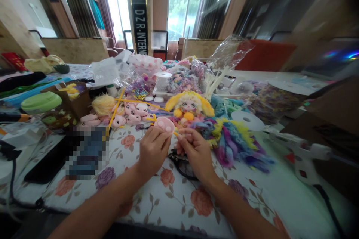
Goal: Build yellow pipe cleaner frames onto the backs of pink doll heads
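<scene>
My left hand (153, 147) is closed around a pale pink plastic doll face piece (164, 123), its hollow back turned toward me. Yellow fuzzy ends stick out at its upper left. On the other side, my right hand (196, 153) pinches a short yellow pipe cleaner (175, 133) close against the pink piece; the fingers partly cover it. Beneath the right hand lie black-handled scissors (182, 166), partly hidden. Just beyond the hands sits a doll with yellow ears and curly blond hair (188, 106). Several pink doll faces (136, 110) lie to its left, with long yellow pipe cleaners (116, 109) across them.
Multicoloured fluffy yarn (232, 145) spreads at right, beside a white spool (248, 120) and a glue gun (305, 158). At left are a green-lidded jar (41, 102), a black phone (49, 162) and a blurred-out rectangle. Plastic bags and dolls crowd the back.
</scene>
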`<state>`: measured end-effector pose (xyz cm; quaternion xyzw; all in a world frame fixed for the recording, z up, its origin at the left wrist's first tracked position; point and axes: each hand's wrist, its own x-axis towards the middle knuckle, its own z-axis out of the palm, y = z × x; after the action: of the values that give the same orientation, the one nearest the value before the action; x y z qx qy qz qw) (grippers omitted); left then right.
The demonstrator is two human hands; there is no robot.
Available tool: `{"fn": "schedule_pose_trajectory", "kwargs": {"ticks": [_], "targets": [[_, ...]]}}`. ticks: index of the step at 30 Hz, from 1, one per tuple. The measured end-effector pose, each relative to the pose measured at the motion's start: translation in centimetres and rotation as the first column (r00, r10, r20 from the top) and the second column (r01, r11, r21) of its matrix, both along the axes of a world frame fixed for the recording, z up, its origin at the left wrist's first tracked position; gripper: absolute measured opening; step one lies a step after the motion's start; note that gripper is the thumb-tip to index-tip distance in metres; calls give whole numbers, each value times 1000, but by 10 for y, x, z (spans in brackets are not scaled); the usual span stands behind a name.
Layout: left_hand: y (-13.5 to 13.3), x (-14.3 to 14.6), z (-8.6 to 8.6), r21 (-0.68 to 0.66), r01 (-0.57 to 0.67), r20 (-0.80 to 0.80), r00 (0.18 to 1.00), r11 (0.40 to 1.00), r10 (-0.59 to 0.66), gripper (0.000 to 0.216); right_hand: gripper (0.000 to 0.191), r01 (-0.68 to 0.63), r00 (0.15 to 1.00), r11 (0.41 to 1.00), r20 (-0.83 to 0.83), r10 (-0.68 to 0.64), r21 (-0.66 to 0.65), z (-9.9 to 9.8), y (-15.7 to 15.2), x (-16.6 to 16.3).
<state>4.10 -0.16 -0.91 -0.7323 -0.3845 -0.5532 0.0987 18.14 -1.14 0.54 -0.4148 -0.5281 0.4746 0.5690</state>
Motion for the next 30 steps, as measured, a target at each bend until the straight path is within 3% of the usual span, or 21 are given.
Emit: {"fn": "schedule_pose_trajectory", "kwargs": {"ticks": [6, 11, 17, 21, 23, 26, 30], "targets": [[7, -6, -2, -48, -45, 63, 997, 998, 48, 6, 16, -82, 995, 992, -43, 86, 98, 2, 0, -2], [12, -7, -1, -129, -43, 116, 992, 991, 58, 7, 19, -26, 998, 989, -49, 33, 143, -1, -1, -5], [21, -17, 7, -358, -147, 314, 911, 922, 267, 11, 21, 44, 999, 983, 7, -46, 179, -1, -2, -1], [16, -12, 10, -386, 18, 339, 933, 922, 123, 10, 26, 67, 963, 980, 245, -113, 189, -3, 3, 4], [14, -9, 10, -430, 132, 378, 925, 893, 45, 9, 31, 49, 950, 989, 300, -89, 138, -4, 5, 5], [12, -7, 8, -502, 300, 457, 888, 811, -46, 11, 23, 54, 952, 997, 297, -69, 56, -3, 5, 5], [11, -5, 6, -526, 394, 490, 865, 754, -110, 9, 24, 102, 965, 994, 238, -107, 30, 1, 4, 4]]}}
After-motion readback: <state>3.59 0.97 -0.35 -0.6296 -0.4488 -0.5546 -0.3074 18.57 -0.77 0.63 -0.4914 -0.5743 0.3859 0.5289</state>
